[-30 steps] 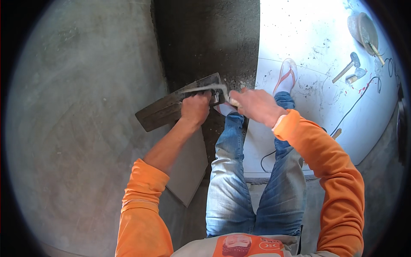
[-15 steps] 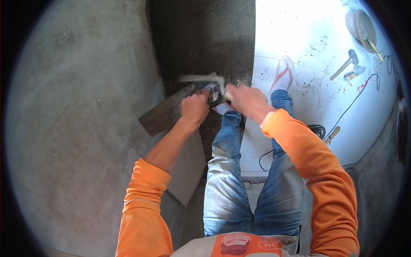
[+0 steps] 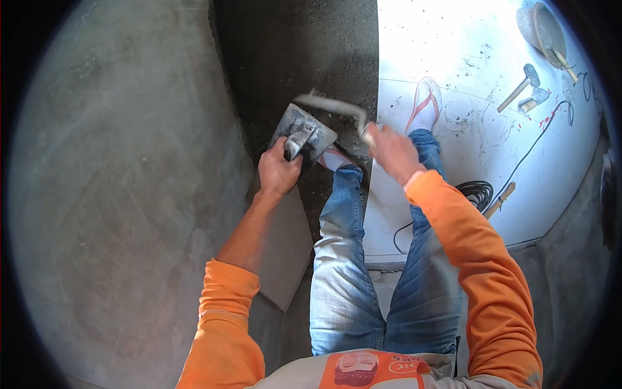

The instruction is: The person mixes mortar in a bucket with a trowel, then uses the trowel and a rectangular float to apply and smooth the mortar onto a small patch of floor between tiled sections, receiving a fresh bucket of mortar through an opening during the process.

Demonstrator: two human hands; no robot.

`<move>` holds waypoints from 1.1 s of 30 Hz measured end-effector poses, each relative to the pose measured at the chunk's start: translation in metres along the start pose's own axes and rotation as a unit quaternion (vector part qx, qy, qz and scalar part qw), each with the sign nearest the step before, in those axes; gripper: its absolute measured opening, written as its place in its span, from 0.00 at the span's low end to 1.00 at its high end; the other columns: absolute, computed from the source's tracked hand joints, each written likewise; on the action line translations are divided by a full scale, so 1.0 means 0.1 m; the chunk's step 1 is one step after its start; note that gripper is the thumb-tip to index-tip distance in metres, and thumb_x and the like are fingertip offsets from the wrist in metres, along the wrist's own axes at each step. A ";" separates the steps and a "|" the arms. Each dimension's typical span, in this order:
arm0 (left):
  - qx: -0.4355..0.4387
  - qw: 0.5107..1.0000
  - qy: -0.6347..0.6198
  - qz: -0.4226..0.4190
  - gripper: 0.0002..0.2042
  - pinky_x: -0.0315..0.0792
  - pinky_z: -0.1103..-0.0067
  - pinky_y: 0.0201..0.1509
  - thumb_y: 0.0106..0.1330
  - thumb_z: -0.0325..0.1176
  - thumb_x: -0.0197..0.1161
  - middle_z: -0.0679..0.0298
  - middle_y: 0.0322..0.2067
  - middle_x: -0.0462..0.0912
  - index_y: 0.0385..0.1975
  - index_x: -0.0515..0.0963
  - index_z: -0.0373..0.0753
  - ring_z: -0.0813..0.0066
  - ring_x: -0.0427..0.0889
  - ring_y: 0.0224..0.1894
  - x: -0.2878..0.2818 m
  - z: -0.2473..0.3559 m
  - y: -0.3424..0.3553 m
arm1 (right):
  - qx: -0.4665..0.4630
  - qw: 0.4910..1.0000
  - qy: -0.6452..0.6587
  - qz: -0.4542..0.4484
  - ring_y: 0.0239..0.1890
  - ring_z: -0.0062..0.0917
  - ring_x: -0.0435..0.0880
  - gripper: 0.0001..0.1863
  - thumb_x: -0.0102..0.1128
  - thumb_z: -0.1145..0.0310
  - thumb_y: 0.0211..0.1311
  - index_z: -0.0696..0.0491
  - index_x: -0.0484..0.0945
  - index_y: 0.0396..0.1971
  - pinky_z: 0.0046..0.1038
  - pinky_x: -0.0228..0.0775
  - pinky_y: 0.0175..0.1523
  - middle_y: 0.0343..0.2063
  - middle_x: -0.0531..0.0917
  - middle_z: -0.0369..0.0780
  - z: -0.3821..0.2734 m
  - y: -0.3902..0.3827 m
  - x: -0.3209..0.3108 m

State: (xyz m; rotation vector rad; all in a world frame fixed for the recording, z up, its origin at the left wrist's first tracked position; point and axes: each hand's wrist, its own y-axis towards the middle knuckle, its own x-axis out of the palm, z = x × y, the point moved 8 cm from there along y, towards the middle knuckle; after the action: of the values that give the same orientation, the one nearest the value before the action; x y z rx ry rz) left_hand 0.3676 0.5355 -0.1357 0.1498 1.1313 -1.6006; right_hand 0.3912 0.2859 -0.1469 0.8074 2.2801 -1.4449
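three surfaces are filling my head view: grey cement-like expanse point(image 3: 123, 194) at left (can't tell wall or floor), white tiled floor point(image 3: 476, 139) at right, dark rough strip point(image 3: 291, 58) running up between them. dark specks are dirtying the tiles. pale slab point(image 3: 285, 253) is showing just right of the left forearm point(image 3: 243, 230); can't tell if it's leaning or lying flat.

out right, bowl point(image 3: 549, 32) and hammer point(image 3: 515, 94) are sitting well apart from both hands; cable coil point(image 3: 476, 193) is lying near the right sleeve point(image 3: 463, 230).

i'm seeing the left hand point(image 3: 278, 170) wrapping the handle of a float point(image 3: 317, 137), its plate sitting just ahead and slightly right of that hand. right hand point(image 3: 393, 150) is clenching the handle of a trowel point(image 3: 330, 106). trowel's narrow blade is pointing left and slightly forward, long axis running roughly crosswise to the float's handle, along the plate's far edge. left hand is nearer the plate. blade is blurring, so i'm not telling whether it's touching.
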 end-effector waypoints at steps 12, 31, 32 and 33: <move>-0.055 0.990 0.128 -0.020 0.20 0.75 0.62 0.42 0.49 0.34 0.66 0.47 0.32 0.82 0.43 0.76 0.38 0.47 0.81 0.37 0.09 0.19 0.00 | 0.070 0.997 0.026 -0.016 0.39 0.51 0.80 0.18 0.60 0.67 0.54 0.53 0.67 0.44 0.45 0.74 0.43 0.35 0.79 0.52 0.01 0.11 -0.07; -0.295 0.943 0.150 0.040 0.25 0.73 0.61 0.52 0.56 0.37 0.62 0.45 0.42 0.81 0.53 0.70 0.34 0.47 0.80 0.47 0.15 -0.08 0.03 | 0.135 0.976 0.169 -0.002 0.37 0.53 0.81 0.15 0.56 0.66 0.57 0.55 0.67 0.41 0.49 0.73 0.44 0.32 0.81 0.57 -0.53 0.20 0.36; -0.297 0.941 0.150 0.058 0.26 0.73 0.61 0.51 0.56 0.37 0.62 0.45 0.42 0.80 0.54 0.69 0.33 0.47 0.80 0.46 0.13 -0.15 0.02 | 0.116 0.978 0.171 -0.033 0.38 0.53 0.81 0.16 0.58 0.67 0.56 0.55 0.67 0.41 0.49 0.73 0.44 0.32 0.81 0.57 -0.62 0.08 0.37; -0.304 0.938 0.153 0.062 0.26 0.73 0.61 0.51 0.56 0.37 0.62 0.45 0.42 0.80 0.54 0.69 0.33 0.47 0.80 0.46 0.09 -0.25 -0.01 | 0.098 0.978 0.172 -0.065 0.38 0.53 0.81 0.16 0.59 0.67 0.55 0.55 0.66 0.41 0.48 0.73 0.44 0.32 0.81 0.58 -0.73 -0.04 0.42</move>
State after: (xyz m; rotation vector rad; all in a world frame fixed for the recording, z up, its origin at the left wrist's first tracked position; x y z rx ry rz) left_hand 0.3526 0.5470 -0.1537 0.0590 1.7730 -1.0753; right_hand 0.3573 0.3623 -0.1351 1.0561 2.5067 -1.7247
